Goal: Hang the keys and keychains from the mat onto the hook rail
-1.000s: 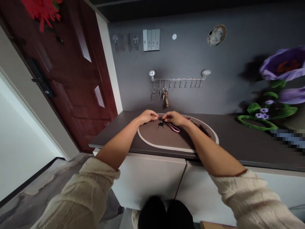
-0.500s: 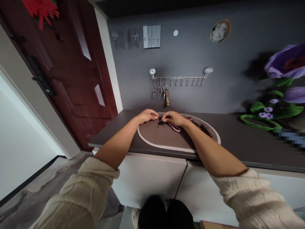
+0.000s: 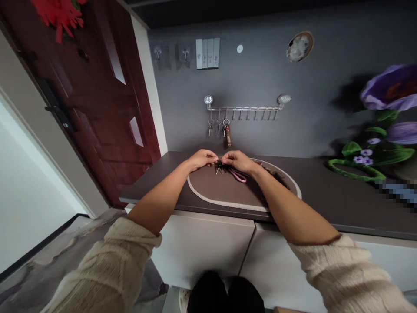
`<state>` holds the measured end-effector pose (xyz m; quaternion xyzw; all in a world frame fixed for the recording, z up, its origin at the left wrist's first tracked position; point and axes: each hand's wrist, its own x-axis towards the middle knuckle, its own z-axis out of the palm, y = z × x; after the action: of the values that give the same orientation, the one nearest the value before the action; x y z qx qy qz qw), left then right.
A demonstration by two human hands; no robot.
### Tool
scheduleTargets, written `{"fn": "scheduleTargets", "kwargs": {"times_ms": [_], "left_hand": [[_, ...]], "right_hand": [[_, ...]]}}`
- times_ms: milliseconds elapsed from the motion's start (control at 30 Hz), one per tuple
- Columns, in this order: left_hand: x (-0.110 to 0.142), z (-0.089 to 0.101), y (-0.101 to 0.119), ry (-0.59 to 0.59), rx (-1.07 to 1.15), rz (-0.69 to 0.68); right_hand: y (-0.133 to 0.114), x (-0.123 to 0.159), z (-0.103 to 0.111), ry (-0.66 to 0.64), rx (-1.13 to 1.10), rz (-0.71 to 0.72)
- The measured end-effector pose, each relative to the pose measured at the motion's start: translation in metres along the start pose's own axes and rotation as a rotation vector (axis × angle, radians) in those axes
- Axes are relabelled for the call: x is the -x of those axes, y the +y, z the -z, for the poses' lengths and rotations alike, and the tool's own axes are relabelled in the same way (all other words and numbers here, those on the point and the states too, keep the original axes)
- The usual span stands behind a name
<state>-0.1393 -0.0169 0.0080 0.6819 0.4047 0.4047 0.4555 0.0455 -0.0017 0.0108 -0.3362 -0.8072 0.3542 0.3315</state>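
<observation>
— How do the hands stand?
— The right hand (image 3: 239,161) has its thumb and fingers pinched together at the far end of a bunch of keys (image 3: 219,168). The left hand (image 3: 203,159) is curled just beside it, fingertips close together; whether they grip anything, one cannot tell.
— Where are the keys, and which way do they point?
— Between the two hands, over the far part of the oval mat (image 3: 224,191). The blades splay toward the near side, so the bunch's long axis runs roughly far to near.
— What is hard to make out?
— The top of the bunch is hidden by the fingers, and its dark parts merge. A pink strap (image 3: 239,175) loops out to the right, its far end lost near the right hand. Dark items (image 3: 280,177) farther right are partly covered by the forearm.
— And beyond?
— The mat lies on the bench (image 3: 325,195). Above its far edge runs a hook rail (image 3: 246,108), with hanging keys (image 3: 219,126) at its left end. Purple flowers (image 3: 402,132) at the right are cut off.
</observation>
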Motion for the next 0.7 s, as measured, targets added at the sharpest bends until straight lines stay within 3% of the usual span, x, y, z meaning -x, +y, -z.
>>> {"fn": "scheduleTargets", "kwargs": {"times_ms": [233,500,700], "left_hand": [[0.004,-0.005,0.01,0.009,-0.003,-0.084],[0.0,-0.009,0.01,0.116,-0.001,-0.188],[-0.003,-0.013,0.01,0.223,0.194,-0.158]], "right_hand": [[-0.013,0.003,-0.001,0.123,-0.099,0.007],[-0.014,0.001,-0.001,0.178,-0.243,0.013],[-0.013,0.0,-0.002,0.226,-0.369,0.003]]}}
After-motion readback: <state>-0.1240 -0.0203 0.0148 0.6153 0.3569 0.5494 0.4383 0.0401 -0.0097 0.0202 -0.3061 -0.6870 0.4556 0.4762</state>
